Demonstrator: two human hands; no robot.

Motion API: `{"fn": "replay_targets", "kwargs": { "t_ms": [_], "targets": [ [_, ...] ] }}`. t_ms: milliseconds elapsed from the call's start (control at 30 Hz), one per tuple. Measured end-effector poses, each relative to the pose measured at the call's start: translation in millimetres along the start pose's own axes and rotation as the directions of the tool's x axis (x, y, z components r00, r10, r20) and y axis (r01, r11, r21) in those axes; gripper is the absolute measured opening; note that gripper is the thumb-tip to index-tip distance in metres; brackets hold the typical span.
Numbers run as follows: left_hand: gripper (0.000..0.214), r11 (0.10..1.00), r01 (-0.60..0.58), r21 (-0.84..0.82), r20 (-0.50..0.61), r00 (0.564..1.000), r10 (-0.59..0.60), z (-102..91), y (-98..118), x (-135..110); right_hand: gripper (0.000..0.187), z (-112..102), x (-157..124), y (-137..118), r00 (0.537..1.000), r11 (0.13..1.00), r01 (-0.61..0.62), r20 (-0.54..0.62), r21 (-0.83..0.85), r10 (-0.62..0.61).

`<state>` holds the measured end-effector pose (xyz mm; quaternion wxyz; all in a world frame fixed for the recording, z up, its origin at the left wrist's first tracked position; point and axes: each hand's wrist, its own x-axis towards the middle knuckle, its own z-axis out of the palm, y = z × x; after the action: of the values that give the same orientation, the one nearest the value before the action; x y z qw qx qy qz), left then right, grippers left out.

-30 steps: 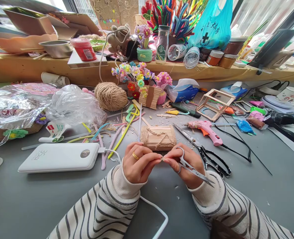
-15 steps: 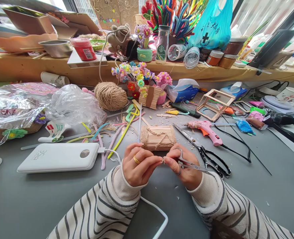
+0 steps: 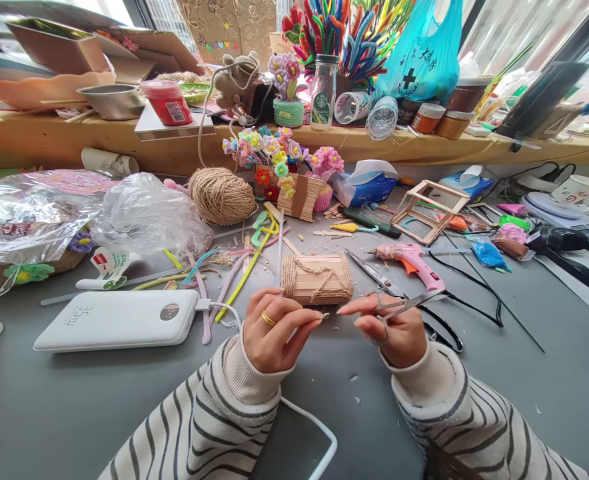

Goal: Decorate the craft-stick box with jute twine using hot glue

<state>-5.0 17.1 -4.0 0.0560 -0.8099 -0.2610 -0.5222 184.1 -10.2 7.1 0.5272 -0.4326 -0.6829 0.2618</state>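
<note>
A short bit of twine pokes out from the pinched fingertips of my left hand. My right hand has small metal scissors hooked on its fingers, the blades pointing right; thumb and index finger are apart. Just beyond both hands lies a barrel-shaped craft piece of wooden sticks, with twine wound round its two ends and a loose strand zigzagging over its top. Large black-handled scissors lie behind my right hand, their handles partly covered by it.
A pink glue gun rests at the right with its black cord. At the left sit a white power bank and its cable. Behind are a twine ball, a stick frame and pipe cleaners. Scraps litter the grey table.
My right hand has drawn away to the right from my left fingertips, its fingers spreading and the small scissors turning with it. My left hand stays almost where it was, with the twine bit now showing.
</note>
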Motion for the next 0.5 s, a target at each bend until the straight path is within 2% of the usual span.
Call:
{"fn": "replay_targets", "kwargs": {
  "t_ms": [67,133,233,333,400,500],
  "targets": [
    [0.008,1.0,0.018,0.0,-0.021,1.0,-0.018,0.1,-1.1,0.0,0.035,-12.0,2.9,4.9,0.995,0.996,-0.031,-0.098,-0.086,0.022],
    [0.008,1.0,0.031,0.001,-0.038,0.999,-0.031,0.1,-2.0,0.2,0.035,-23.8,6.9,12.2,0.981,0.971,-0.122,-0.172,-0.205,0.087],
    [0.007,0.999,0.035,0.011,-0.048,0.998,-0.034,-0.2,-3.0,0.7,0.034,-35.8,12.7,25.1,0.964,0.882,-0.227,-0.221,-0.412,0.145],
    [0.006,0.999,0.027,0.022,-0.051,0.998,-0.026,-0.6,-3.9,0.8,0.032,-38.9,16.3,33.6,0.944,0.786,-0.302,-0.282,-0.539,0.169],
    [0.007,0.999,0.029,0.016,-0.052,0.998,-0.028,-0.6,-4.4,0.5,0.031,-38.2,17.7,34.3,0.923,0.732,-0.383,-0.276,-0.563,0.27],
    [0.009,0.999,0.046,-0.009,-0.044,0.998,-0.046,-0.4,-4.7,-0.3,0.025,-36.4,19.3,29.3,0.854,0.686,-0.505,-0.192,-0.524,0.483]
  ]
}}
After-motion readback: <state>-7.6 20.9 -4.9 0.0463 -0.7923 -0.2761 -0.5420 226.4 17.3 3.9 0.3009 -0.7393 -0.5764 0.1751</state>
